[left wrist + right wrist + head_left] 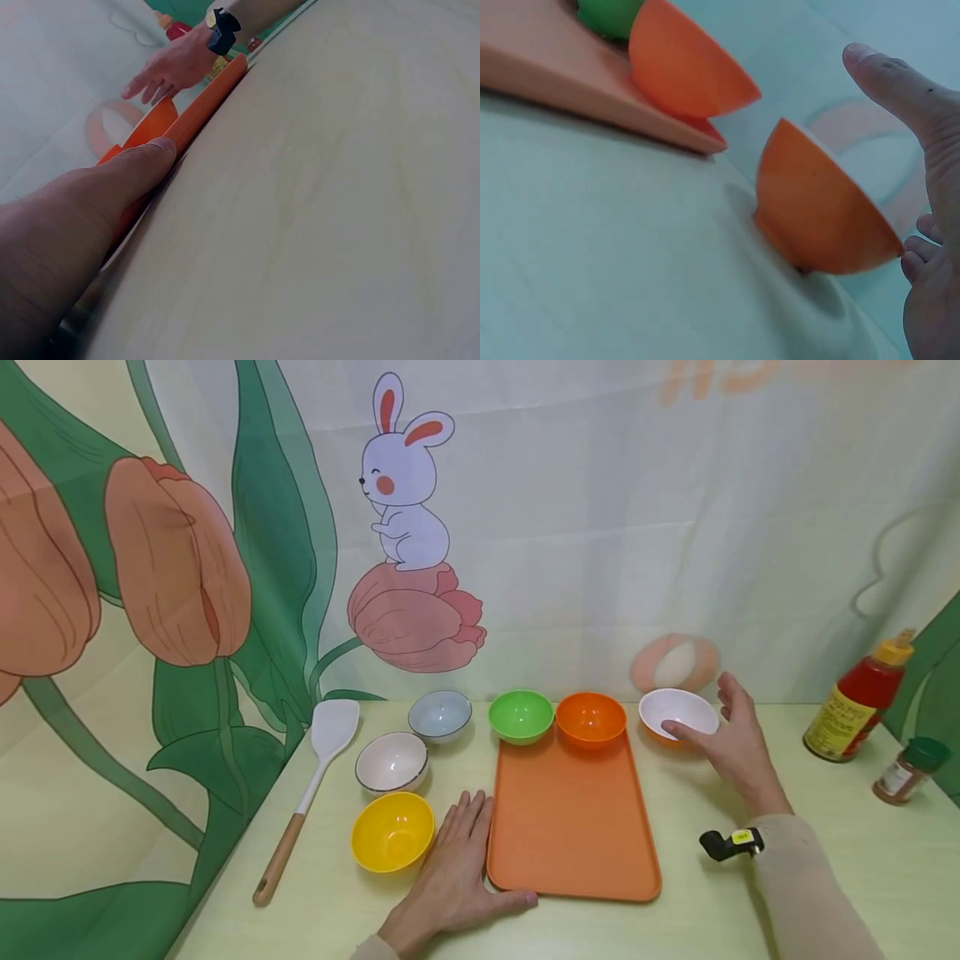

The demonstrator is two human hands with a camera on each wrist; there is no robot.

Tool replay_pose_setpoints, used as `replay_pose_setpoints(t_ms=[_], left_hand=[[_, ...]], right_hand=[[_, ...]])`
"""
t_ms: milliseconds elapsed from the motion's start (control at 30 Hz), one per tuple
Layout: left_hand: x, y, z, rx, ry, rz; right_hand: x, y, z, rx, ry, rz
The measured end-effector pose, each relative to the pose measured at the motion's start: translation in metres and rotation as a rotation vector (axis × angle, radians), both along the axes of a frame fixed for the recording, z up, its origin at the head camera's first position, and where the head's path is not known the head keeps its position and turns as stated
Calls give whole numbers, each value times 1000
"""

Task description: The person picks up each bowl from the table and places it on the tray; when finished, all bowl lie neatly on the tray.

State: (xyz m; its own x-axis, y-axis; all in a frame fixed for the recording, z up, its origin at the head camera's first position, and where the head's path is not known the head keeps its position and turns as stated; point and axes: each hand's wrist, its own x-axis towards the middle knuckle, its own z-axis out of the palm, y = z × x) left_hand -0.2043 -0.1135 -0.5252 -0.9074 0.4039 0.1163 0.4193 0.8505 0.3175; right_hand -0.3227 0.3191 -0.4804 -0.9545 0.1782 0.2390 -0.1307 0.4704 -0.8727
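My right hand (738, 750) hovers by a bowl with a white inside and orange outside (681, 712), which stands on the table right of the tray. The thumb reaches over the bowl while the other fingers are spread past its right rim; in the right wrist view the thumb (896, 79) is clear of the bowl. Flat on the table lies my left hand (459, 872), its fingers along the left edge of an orange tray (573, 827) and its thumb at the front edge. A green bowl (521, 717) and an orange bowl (591, 720) sit side by side at the tray's far end.
Left of the tray are a yellow bowl (393, 832), a white bowl with a dark rim (392, 763), a grey-blue bowl (440, 716) and a spatula (303, 802) with a wooden handle. A red sauce bottle (858, 702) and a spice jar (910, 770) stand far right.
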Motion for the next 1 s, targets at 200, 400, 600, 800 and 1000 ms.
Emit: replay_pose_setpoints(t_ms=[200,400,600,800,1000], left_hand=[[0,0,0,1,1,2],[1,0,0,3,-7,2],[0,-1,-1,3,16,-9],[-1,-1,-1,2,23,-13],[-1,-1,-2,1,22,-13]], right_hand=[[-7,5,-23,12,25,37],[-12,5,-38,63,50,41],[-9,4,-40,77,-7,27],[-7,2,-39,71,-4,-6],[-6,2,-39,70,-23,-19]])
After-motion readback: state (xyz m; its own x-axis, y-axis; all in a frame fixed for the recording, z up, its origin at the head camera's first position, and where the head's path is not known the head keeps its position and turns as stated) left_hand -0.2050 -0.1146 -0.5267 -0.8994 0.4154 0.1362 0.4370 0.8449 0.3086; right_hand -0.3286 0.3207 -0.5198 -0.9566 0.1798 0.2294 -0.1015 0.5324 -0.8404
